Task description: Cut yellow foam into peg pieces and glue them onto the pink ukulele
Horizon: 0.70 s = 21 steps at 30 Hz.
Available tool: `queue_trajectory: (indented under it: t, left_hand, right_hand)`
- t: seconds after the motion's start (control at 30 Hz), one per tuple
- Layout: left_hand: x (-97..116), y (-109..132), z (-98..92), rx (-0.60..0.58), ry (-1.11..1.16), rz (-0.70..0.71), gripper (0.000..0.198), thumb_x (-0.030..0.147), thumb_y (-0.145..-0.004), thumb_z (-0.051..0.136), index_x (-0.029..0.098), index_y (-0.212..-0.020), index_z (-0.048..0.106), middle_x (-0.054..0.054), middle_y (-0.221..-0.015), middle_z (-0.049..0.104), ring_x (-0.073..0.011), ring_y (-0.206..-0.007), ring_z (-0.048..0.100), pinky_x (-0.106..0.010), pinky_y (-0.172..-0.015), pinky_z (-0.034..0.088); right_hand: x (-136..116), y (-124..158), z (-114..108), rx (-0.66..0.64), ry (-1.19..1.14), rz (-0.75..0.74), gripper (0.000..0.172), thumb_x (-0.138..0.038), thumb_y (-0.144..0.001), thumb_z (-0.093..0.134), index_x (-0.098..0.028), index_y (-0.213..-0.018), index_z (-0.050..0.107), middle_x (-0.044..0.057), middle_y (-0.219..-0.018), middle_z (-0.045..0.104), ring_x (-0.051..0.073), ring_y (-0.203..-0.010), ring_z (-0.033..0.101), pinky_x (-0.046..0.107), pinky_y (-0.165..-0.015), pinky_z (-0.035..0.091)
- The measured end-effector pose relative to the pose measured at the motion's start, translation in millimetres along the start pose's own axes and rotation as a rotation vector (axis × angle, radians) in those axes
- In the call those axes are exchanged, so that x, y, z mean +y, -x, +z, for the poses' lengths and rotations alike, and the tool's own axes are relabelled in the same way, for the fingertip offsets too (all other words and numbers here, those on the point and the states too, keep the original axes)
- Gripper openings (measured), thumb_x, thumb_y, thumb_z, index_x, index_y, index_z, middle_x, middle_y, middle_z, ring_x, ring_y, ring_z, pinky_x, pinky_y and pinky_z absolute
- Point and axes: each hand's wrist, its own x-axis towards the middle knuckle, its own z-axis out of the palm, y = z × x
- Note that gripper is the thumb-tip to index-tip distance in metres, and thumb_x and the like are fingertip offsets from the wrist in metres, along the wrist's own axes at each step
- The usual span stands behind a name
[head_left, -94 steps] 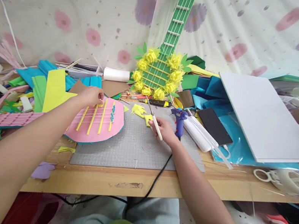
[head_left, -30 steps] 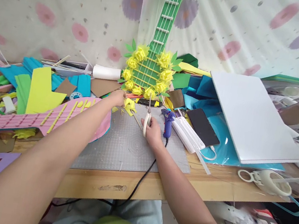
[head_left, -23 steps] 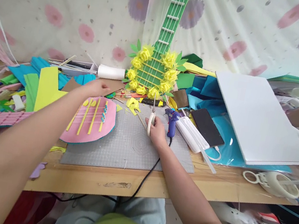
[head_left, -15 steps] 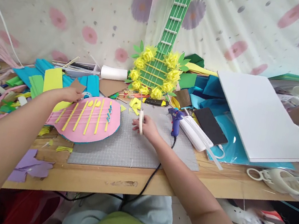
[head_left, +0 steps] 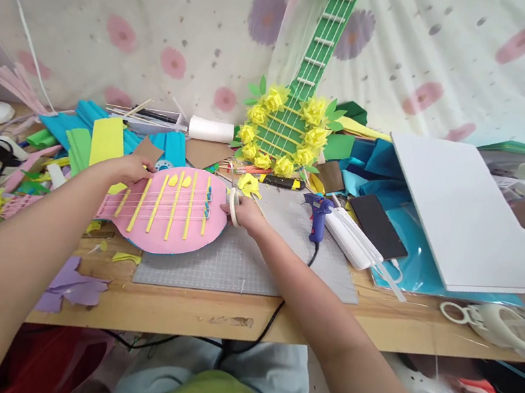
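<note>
A pink paper guitar [head_left: 179,226] with yellow strips, thin strings and small blue pieces lies face up, partly on the grey cutting mat [head_left: 249,272]. My left hand [head_left: 132,171] is closed on its upper left edge; the fingertips are partly hidden. My right hand [head_left: 247,213] is at the guitar's right edge, fingers closed around white-handled scissors [head_left: 233,207], whose blades hardly show. To the right of that hand lies a blue glue gun [head_left: 318,216] with a black cord.
Against the flowered curtain leans a green paper guitar [head_left: 308,79] ringed with yellow flowers. A black and yellow cutter [head_left: 281,181] lies before it. White board [head_left: 466,219], dark phone [head_left: 378,225] and tape roll [head_left: 508,326] are on the right; coloured scraps [head_left: 73,288] crowd the left.
My right hand has moved left with the scissors, from over the mat to the pink guitar's right edge. My left hand stays at the guitar's upper left. The view has shifted slightly.
</note>
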Motion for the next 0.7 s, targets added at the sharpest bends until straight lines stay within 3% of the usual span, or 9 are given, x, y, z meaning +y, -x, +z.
queue_trajectory:
  t: [0.17, 0.33, 0.47, 0.57, 0.63, 0.7]
  left_hand:
    - [17, 18, 4.9, -0.035, -0.034, 0.067, 0.023, 0.031, -0.063, 0.064, 0.018, -0.081, 0.058, 0.0, -0.059, 0.049, -0.0128, -0.056, 0.047, -0.023, -0.049, 0.041]
    - [30, 28, 27.1, -0.128, -0.026, 0.172, 0.025, 0.034, -0.056, 0.066, 0.02, -0.075, 0.058, -0.004, -0.069, 0.056, -0.0159, -0.064, 0.053, -0.022, -0.047, 0.044]
    - [39, 30, 44.8, -0.178, -0.007, 0.154, 0.018, 0.029, -0.055, 0.066, 0.019, -0.068, 0.058, -0.005, -0.067, 0.059, -0.0184, -0.065, 0.056, -0.025, -0.048, 0.045]
    - [42, 27, 43.1, -0.234, 0.101, 0.104, 0.017, 0.025, -0.052, 0.068, 0.018, -0.064, 0.058, -0.007, -0.071, 0.063, -0.0206, -0.072, 0.06, -0.028, -0.055, 0.048]
    - [39, 21, 31.5, -0.171, 0.189, 0.084, 0.016, 0.023, -0.055, 0.068, 0.017, -0.065, 0.058, -0.008, -0.073, 0.064, -0.0214, -0.076, 0.06, -0.031, -0.061, 0.05]
    - [29, 11, 12.3, 0.011, 0.231, 0.078, 0.014, 0.021, -0.059, 0.066, 0.015, -0.066, 0.056, -0.008, -0.071, 0.063, -0.0223, -0.078, 0.06, -0.036, -0.067, 0.05]
  right_hand:
    - [-1, 31, -31, -0.052, -0.162, 0.093, 0.027, -0.028, -0.062, 0.072, -0.014, -0.064, 0.049, -0.003, -0.048, 0.051, 0.007, -0.043, 0.051, 0.02, -0.043, 0.046]
    - [11, 51, -64, -0.076, -0.152, 0.139, 0.029, -0.026, -0.059, 0.075, -0.013, -0.062, 0.05, -0.003, -0.044, 0.052, 0.007, -0.039, 0.049, 0.018, -0.038, 0.043]
    - [22, 55, -75, -0.06, -0.179, 0.167, 0.031, -0.026, -0.056, 0.076, -0.013, -0.06, 0.048, -0.003, -0.044, 0.052, 0.007, -0.038, 0.049, 0.018, -0.037, 0.044]
    - [25, 55, -76, -0.054, -0.187, 0.16, 0.033, -0.028, -0.055, 0.077, -0.014, -0.061, 0.048, -0.002, -0.045, 0.053, 0.007, -0.039, 0.05, 0.018, -0.037, 0.044]
    - [25, 56, -76, -0.044, -0.181, 0.157, 0.033, -0.028, -0.055, 0.077, -0.014, -0.061, 0.047, -0.002, -0.045, 0.053, 0.008, -0.039, 0.05, 0.018, -0.037, 0.044]
    - [24, 56, -76, -0.045, -0.178, 0.157, 0.034, -0.028, -0.055, 0.077, -0.014, -0.061, 0.047, -0.003, -0.045, 0.053, 0.008, -0.04, 0.051, 0.018, -0.037, 0.045]
